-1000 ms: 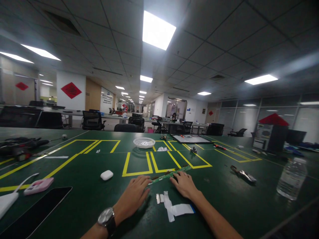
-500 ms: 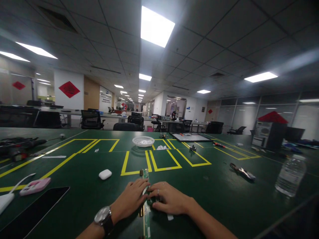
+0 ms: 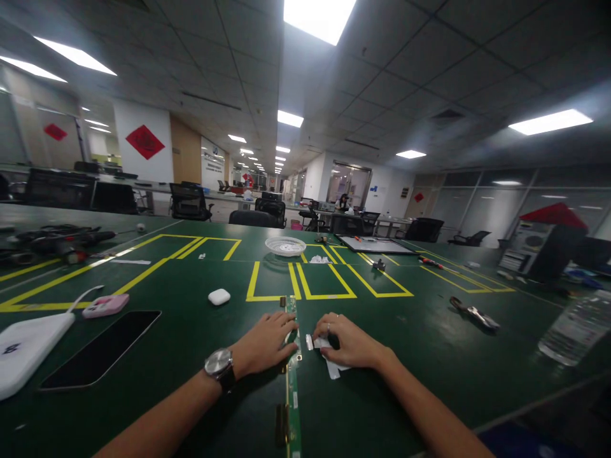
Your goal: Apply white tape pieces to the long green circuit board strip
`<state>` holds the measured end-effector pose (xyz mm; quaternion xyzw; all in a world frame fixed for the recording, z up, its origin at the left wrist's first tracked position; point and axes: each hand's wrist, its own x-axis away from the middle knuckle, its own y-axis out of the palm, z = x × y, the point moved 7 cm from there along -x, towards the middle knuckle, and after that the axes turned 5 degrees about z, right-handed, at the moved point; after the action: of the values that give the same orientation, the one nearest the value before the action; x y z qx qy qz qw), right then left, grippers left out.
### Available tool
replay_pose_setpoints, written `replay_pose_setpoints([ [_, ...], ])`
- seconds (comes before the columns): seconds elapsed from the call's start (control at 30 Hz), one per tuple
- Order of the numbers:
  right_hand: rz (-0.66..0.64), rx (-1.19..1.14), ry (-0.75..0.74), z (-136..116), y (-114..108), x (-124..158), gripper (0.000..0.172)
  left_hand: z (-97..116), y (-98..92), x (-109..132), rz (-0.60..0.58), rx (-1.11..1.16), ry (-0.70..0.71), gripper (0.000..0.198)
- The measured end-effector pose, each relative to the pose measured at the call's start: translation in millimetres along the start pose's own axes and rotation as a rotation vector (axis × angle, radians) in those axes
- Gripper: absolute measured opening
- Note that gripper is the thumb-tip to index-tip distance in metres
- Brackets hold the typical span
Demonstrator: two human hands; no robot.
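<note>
A long, narrow green circuit board (image 3: 293, 407) with copper-coloured flaps along its left edge lies lengthwise on the table in front of me. My left hand (image 3: 267, 340), wearing a watch, holds the board near its far end, fingertips and thumb on it. To the right of the board, my right hand (image 3: 348, 340) is low over the table with bent fingers. A small white strip (image 3: 309, 342) shows at its fingertips, apart from the board. Under this hand lies a white scrap (image 3: 334, 369), partly hidden by the palm.
Left lie a black phone (image 3: 102, 350), a pink case (image 3: 105, 305), a white device (image 3: 33, 350) with a cable, and a white earbud case (image 3: 219, 297). Ahead stands a white basket (image 3: 285, 247). Right are pliers (image 3: 475, 313) and a clear bottle (image 3: 575, 331). Yellow tape (image 3: 329, 296) marks the table.
My right hand has moved right, off the board, with a white strip at its fingertips. My left hand stays on the board. The whole view has shifted and tilted down.
</note>
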<state>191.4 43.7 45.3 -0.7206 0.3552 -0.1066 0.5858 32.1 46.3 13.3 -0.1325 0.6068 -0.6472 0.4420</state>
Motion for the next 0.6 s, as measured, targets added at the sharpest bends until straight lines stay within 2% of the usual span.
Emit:
replay_pose_setpoints([
  [0.13, 0.037, 0.026, 0.007, 3, 7, -4, 0.03, 3, -3.5, 0, 0.002, -0.003, 0.021, 0.038],
  [0.27, 0.076, 0.011, -0.001, 7, 16, -7, 0.022, 6, -3.3, 1, -0.024, -0.021, 0.057, 0.037],
  [0.37, 0.124, 0.03, 0.051, 8, 17, -9, 0.015, 8, -3.2, 1, -0.037, -0.021, 0.067, 0.037],
  [0.6, 0.209, 0.108, 0.195, 4, 17, -11, 0.012, 10, -6.6, 0, -0.045, -0.002, 0.047, 0.04],
])
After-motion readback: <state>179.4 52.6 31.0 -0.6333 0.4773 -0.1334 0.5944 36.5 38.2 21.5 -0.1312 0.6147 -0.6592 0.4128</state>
